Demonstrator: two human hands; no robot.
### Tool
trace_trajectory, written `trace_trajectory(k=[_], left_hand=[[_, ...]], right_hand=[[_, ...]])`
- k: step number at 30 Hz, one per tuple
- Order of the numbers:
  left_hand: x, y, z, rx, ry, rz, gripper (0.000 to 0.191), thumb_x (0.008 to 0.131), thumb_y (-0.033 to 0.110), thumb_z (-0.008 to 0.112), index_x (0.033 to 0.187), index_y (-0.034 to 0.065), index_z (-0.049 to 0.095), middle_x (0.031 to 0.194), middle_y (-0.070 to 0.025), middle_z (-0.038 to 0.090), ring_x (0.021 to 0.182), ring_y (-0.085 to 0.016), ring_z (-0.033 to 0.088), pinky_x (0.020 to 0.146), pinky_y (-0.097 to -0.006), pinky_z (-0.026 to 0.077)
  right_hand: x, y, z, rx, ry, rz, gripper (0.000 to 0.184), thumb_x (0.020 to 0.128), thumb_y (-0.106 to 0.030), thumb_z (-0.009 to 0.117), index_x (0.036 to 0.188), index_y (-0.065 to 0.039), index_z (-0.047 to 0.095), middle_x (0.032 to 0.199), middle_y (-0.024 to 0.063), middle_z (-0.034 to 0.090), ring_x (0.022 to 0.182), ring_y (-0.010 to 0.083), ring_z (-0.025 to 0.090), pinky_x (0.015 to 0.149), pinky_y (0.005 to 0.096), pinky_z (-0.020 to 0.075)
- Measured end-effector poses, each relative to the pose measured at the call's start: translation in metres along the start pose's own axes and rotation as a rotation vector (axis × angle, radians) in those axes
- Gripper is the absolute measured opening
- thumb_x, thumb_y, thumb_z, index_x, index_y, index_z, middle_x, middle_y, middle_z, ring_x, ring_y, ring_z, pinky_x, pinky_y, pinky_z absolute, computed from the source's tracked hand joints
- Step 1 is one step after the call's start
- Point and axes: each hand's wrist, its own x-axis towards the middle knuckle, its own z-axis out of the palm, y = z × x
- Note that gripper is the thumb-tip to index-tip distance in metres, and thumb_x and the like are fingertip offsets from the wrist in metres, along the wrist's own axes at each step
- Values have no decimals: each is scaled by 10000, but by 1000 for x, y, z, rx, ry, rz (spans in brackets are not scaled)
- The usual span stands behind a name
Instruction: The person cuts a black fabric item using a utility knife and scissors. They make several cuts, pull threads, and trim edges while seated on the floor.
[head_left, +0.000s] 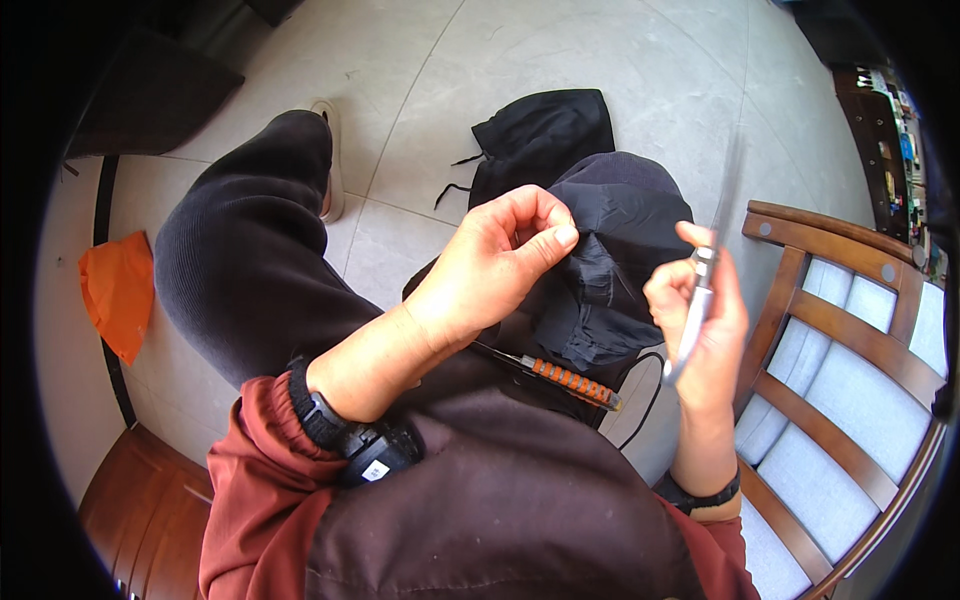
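My left hand (510, 262) has thumb and forefinger pinched together at the edge of a thin black fabric piece (600, 277). The fabric drapes over my right knee, creased and with loose threads along one edge. To the right of it, my right hand (705, 322) grips a silver metal bladed tool (697, 307). Its blade points away from me, apart from the fabric, and is blurred; I cannot tell its exact kind. On my lap below the fabric lies a tool with an orange ribbed handle (574, 381) and a thin metal shaft.
A black cloth item with drawstrings (547, 131) lies on the tiled floor (405, 150) beyond my knee. A wooden chair (832, 315) with pale cushions stands close on the right. An orange bag (118, 292) is at the left wall. A black cord (645, 412) hangs by my lap.
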Motion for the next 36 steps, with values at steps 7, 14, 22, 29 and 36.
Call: trace_trajectory(k=[7,14,22,29,36], left_hand=[[-1,4,-1,-128,-68,-120,60,891,134,621,904,99,575,874,70,538,808,-25,469,744,-185,386],[0,5,0,-234,-120,-137,52,888,97,618,866,65,583,836,58,544,815,-36,487,782,-190,409],[-1,4,1,-177,-106,-99,59,886,103,625,860,62,590,839,52,558,816,-36,493,788,-193,415],[-1,4,0,-102,-113,-80,66,876,114,639,890,75,589,854,57,557,818,-33,496,779,-186,405],[-1,4,2,-59,-103,-62,68,869,107,646,888,73,590,859,57,560,818,-33,496,775,-187,406]], right_hand=[[-41,-24,-16,271,-320,380,924,805,-619,571,1332,95,315,749,1,440,603,73,422,549,214,373],[-63,-20,-21,421,-556,549,718,860,-559,539,1279,7,397,791,-20,413,638,43,382,557,186,344],[-67,-25,-19,439,-504,650,609,897,-524,501,1178,14,462,720,-21,402,564,44,382,490,194,347],[-63,-28,-18,454,-477,671,606,894,-524,510,1162,17,467,718,-22,408,553,39,378,490,192,342],[-65,-29,-17,464,-469,677,601,894,-522,514,1153,19,469,680,-23,403,540,41,376,487,193,337]])
